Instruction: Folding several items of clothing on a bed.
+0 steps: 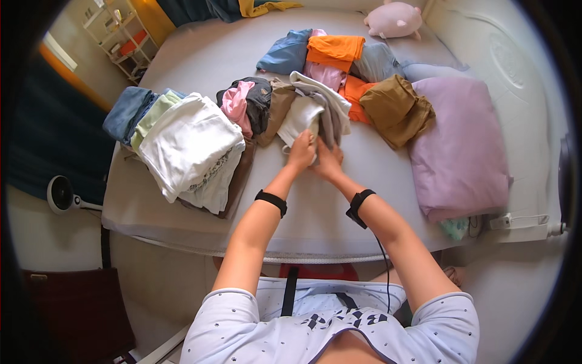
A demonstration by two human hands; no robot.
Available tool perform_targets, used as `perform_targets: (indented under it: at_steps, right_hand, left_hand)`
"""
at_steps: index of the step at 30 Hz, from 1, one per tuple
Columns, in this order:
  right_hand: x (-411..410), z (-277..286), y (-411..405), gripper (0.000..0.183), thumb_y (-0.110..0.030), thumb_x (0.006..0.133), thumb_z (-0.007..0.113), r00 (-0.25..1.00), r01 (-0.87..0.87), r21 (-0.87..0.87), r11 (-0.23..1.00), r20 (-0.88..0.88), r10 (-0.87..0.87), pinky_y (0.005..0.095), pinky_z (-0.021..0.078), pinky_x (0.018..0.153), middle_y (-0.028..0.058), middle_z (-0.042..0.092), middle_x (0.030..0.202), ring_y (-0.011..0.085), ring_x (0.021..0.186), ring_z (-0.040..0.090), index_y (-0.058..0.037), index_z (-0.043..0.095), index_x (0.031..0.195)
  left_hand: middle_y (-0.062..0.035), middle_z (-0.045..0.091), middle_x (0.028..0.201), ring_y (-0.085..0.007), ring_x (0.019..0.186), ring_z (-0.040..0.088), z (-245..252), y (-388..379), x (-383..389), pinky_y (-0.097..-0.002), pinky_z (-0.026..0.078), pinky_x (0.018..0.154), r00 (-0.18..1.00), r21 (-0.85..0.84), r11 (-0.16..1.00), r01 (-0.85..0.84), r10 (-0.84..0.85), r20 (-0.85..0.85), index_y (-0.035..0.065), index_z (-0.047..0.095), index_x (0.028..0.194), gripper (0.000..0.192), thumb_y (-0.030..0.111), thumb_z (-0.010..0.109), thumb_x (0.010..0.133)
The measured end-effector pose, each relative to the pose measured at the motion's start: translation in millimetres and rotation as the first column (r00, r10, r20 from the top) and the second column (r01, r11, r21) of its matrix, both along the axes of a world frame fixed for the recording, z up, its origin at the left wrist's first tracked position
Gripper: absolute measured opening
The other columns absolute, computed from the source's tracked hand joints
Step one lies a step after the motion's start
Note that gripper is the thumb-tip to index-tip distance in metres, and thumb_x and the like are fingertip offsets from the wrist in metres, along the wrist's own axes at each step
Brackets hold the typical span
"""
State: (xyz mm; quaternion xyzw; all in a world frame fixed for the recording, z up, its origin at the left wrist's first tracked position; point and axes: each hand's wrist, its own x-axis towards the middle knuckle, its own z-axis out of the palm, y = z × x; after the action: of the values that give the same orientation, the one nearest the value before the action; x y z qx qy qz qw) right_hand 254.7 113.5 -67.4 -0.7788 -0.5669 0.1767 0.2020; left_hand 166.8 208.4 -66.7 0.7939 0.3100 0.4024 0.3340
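My left hand (302, 150) grips the near end of a cream-white garment (300, 119) in the middle of the bed. Close beside it, my right hand (329, 159) touches the lower end of a grey and white garment (337, 109); its grip is partly hidden. A brown garment (277, 109), a black one (260, 102) and a pink cloth (237, 104) lie just left of them. Further left, a white garment (188, 141) tops a stack with green cloth and folded jeans (127, 113). Orange (335, 48), blue (287, 51) and olive-brown (395, 107) clothes lie beyond and to the right.
A folded mauve quilt (459, 145) lies on the right of the bed (318, 245), by the padded headboard (523, 91). A pink plush toy (394, 20) sits at the far right. A small fan (60, 194) stands off the left edge, and a power strip (502, 222) rests near the right corner.
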Motion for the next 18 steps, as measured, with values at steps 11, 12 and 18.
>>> perform_targets:
  at_steps: [11, 12, 18]
  right_hand:
    - [58.8, 71.3, -76.6, 0.021, -0.027, 0.096, 0.057, 0.962, 0.079, 0.486, 0.87, -0.267, 0.062, 0.0414, 0.0475, 0.067, 0.0189, 0.065, 0.084, 0.0394, 0.078, 0.063, -0.008, 0.059, 0.103]
    - [58.2, 88.4, -84.9, 0.014, -0.024, 0.095, 0.058, 0.982, -0.018, 0.426, 0.905, -0.162, 0.096, 0.0454, 0.0462, 0.068, 0.0216, 0.063, 0.087, 0.0427, 0.081, 0.058, -0.0107, 0.059, 0.101]
    - [135.5, 133.2, -153.8, 0.031, -0.032, 0.095, 0.063, 0.882, -0.025, 0.374, 0.927, -0.429, 0.197, 0.0239, 0.0409, 0.058, -0.0048, 0.055, 0.07, 0.0038, 0.067, 0.046, -0.0033, 0.06, 0.083]
  left_hand:
    - [0.0066, 0.036, 0.068, -0.0035, 0.06, 0.032, 145.0, -74.6, -15.9, -0.0243, 0.033, 0.052, 0.838, -0.478, 0.795, 0.373, -0.067, 0.542, 0.0133, 0.039, 0.072, 0.024, -0.003, 0.055, 0.08]
    - [0.0057, 0.039, 0.067, -0.0043, 0.058, 0.036, 147.6, -68.9, -28.6, -0.024, 0.035, 0.052, 0.841, -0.483, 0.791, 0.377, -0.074, 0.536, 0.013, 0.041, 0.073, 0.023, -0.004, 0.055, 0.079]
    - [-0.0021, 0.058, 0.071, -0.0101, 0.06, 0.054, 185.4, -49.7, -93.6, -0.0253, 0.045, 0.053, 0.718, -0.654, 0.503, 0.566, 0.09, 0.691, 0.0119, 0.051, 0.079, 0.02, -0.007, 0.057, 0.075]
